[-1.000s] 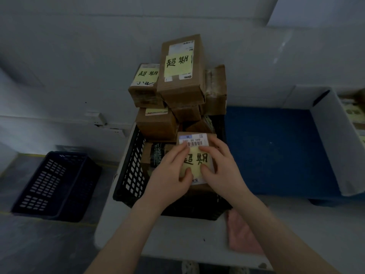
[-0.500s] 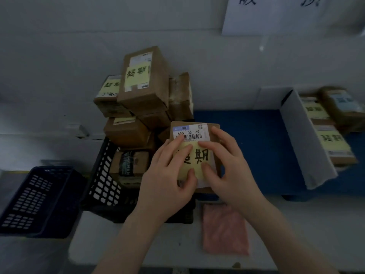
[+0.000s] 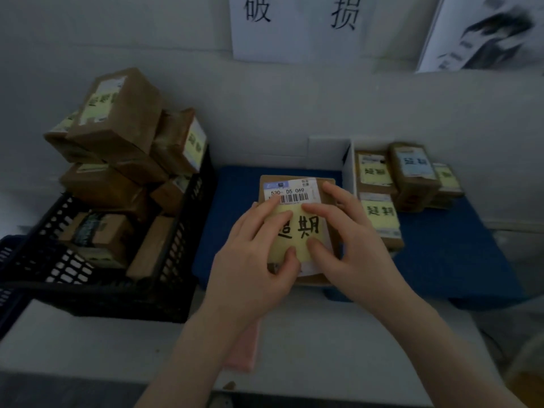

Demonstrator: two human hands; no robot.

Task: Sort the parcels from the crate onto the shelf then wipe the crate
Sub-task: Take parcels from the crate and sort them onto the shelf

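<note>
Left grip (image 3: 250, 260), right grip (image 3: 350, 245) sandwich parcel (image 3: 297, 187).

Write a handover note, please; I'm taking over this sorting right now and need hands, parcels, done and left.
Left hand and right hand both grip one parcel marked with a yellow note, over the blue shelf.
Done: sorted parcels lie right of the white divider.
Left: set this one down, sort the heap in the crate, then wipe it, probably with the pink cloth on the table.

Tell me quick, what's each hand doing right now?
Left hand: grips the brown cardboard parcel with the yellow note.
Right hand: grips the same parcel.
</note>
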